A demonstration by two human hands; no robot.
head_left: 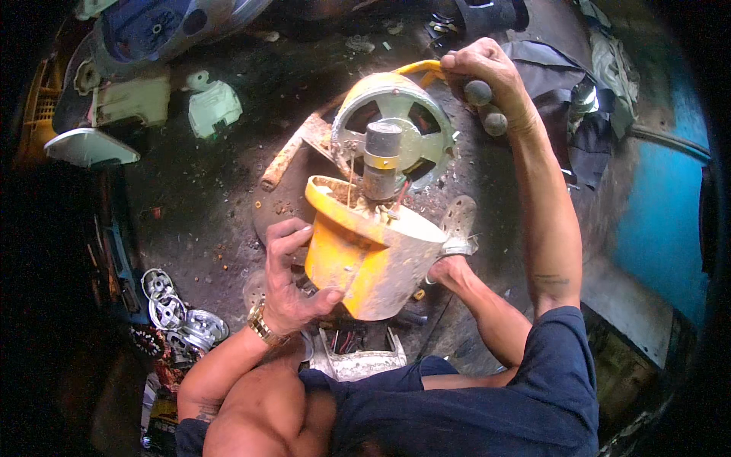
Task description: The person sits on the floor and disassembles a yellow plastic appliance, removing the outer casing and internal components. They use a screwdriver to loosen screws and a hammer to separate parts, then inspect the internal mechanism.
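A yellow, dirt-stained tapered housing (346,263) stands tilted in front of me with its open top showing wires. My left hand (288,282) grips its left side, thumb low and fingers near the rim. A dark grey cylinder (383,148) with a yellow band rises from the opening. Behind it is a round metal frame (358,122) with spokes and a yellow rim. My raised right hand (487,76) is closed around a tool with two round grey ends (478,93), at the end of a curved yellow strip (419,67). The tool's working end is hidden.
A rusty metal bar (283,161) lies on the dirty floor beyond the housing. Several silver metal parts (171,312) are piled at left. White plastic pieces (213,107) lie farther off, dark cloth (548,68) at far right, a blue panel (662,221) at right. My foot (459,217) is close behind the housing.
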